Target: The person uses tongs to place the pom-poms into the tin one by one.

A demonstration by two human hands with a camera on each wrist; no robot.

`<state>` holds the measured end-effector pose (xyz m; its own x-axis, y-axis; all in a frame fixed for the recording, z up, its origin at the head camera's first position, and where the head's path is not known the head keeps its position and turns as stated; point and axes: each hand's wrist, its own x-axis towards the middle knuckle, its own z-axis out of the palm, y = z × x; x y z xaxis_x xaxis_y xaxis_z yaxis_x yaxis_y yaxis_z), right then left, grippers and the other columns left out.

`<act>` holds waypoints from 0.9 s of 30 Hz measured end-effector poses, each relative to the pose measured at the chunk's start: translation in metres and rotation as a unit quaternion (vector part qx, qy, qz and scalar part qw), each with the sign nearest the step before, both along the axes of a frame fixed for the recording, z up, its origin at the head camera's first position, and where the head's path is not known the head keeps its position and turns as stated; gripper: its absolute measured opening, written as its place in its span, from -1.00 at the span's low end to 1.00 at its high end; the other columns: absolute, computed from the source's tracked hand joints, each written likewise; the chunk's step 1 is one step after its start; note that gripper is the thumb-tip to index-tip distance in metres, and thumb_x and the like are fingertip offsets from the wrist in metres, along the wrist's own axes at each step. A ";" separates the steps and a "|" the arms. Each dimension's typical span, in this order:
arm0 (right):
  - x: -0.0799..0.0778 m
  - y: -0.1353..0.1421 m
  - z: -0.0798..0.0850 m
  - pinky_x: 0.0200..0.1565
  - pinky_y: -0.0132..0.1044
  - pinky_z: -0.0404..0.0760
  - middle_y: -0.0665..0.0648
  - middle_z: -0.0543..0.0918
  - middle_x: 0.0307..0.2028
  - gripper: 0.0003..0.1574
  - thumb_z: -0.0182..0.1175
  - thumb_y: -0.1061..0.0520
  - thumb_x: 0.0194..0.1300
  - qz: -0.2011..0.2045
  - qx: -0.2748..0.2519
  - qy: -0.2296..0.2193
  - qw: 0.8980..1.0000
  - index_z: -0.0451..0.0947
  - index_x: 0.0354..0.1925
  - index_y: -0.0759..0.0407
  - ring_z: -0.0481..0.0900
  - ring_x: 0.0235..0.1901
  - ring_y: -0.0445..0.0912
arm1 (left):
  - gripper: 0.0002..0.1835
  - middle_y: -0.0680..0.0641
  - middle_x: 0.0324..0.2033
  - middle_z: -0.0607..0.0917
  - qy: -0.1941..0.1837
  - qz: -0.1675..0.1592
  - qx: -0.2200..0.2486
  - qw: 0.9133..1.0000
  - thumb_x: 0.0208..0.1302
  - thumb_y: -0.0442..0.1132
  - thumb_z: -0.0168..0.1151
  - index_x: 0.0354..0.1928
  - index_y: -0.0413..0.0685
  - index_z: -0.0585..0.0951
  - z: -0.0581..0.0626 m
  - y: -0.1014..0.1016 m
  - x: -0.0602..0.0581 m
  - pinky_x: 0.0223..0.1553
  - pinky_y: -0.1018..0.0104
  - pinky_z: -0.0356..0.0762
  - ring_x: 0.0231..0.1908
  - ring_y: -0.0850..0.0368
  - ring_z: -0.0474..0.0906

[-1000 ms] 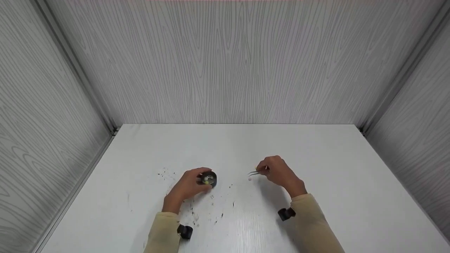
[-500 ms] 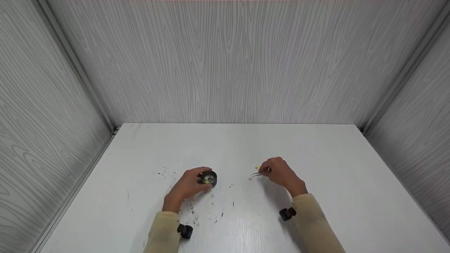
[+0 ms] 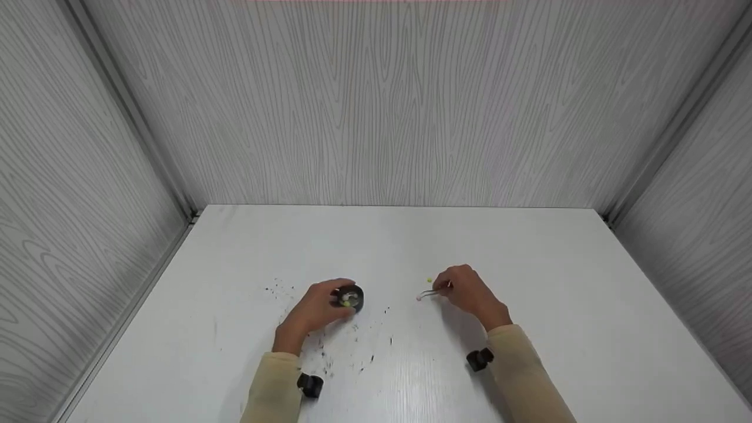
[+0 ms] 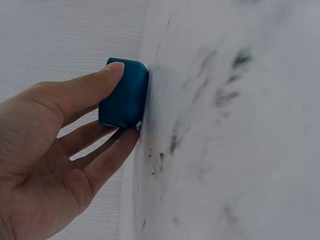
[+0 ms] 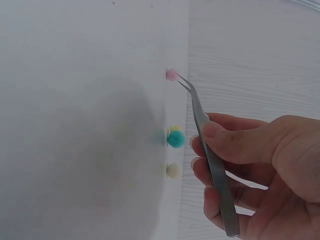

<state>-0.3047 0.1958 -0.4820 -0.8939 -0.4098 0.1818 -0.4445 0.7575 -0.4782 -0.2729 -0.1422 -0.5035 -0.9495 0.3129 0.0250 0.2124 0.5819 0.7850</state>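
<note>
My left hand (image 3: 311, 311) grips a small round dark teal cup (image 4: 125, 95) between thumb and fingers, its base at the table surface. Inside, a yellow-green ball (image 3: 346, 304) and some pale bits show in the head view. My right hand (image 3: 468, 295) pinches steel tweezers (image 5: 215, 170) with bent, pointed tips. Those tips are slightly apart, right at a small pink pom-pom (image 5: 172, 74) on the table. Beneath the right hand lie a teal pom-pom (image 5: 176, 139), a yellow pom-pom (image 5: 175, 129) partly hidden behind it, and a cream pom-pom (image 5: 173, 170).
The white table (image 3: 282, 235) carries dark specks and smudges (image 3: 326, 367) around the left forearm. Grey wood-grain panels (image 3: 376, 106) enclose it at the back and both sides. A small black camera sits on each wrist, the right one (image 3: 480, 359) close over the table.
My right hand has shifted slightly right and toward me, bringing the tweezer tips to the pink pom-pom and uncovering the yellow one. The left hand and cup stay nearly still.
</note>
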 end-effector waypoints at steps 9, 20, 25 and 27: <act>-0.001 -0.001 -0.004 -0.15 -0.09 0.74 0.18 0.80 -0.30 -0.81 0.36 0.45 0.23 -0.016 0.007 -0.003 1.000 0.82 -0.28 0.25 0.70 -0.27 -0.04 | -0.40 -0.24 0.32 0.58 -0.002 0.000 0.001 1.000 0.28 -0.28 0.45 0.36 -0.07 0.54 0.001 0.001 0.000 0.30 -0.24 0.52 0.28 -0.33 0.55; 0.000 -0.003 -0.001 -0.12 -0.08 0.73 0.14 0.79 -0.28 -0.80 0.34 0.42 0.28 -0.024 0.015 -0.019 0.999 0.82 -0.28 0.20 0.70 -0.22 -0.01 | -0.40 -0.26 0.31 0.59 -0.014 0.000 0.010 1.000 0.28 -0.31 0.45 0.37 -0.10 0.54 0.003 0.001 0.001 0.30 -0.20 0.54 0.27 -0.34 0.57; 0.000 -0.005 0.002 -0.11 -0.08 0.73 0.14 0.79 -0.28 -0.81 0.34 0.41 0.27 -0.021 0.010 -0.013 1.000 0.82 -0.29 0.19 0.69 -0.23 -0.03 | -0.40 -0.26 0.32 0.59 -0.016 0.005 0.012 1.000 0.28 -0.30 0.45 0.36 -0.07 0.55 0.004 0.000 0.002 0.31 -0.22 0.53 0.28 -0.34 0.56; 0.000 -0.007 0.003 -0.09 -0.09 0.73 0.14 0.79 -0.27 -0.80 0.34 0.41 0.28 -0.022 0.007 -0.018 1.000 0.83 -0.27 0.19 0.69 -0.22 -0.04 | -0.40 -0.25 0.32 0.58 -0.017 0.007 0.012 1.000 0.28 -0.30 0.45 0.36 -0.06 0.55 0.003 -0.001 0.002 0.31 -0.21 0.53 0.28 -0.34 0.55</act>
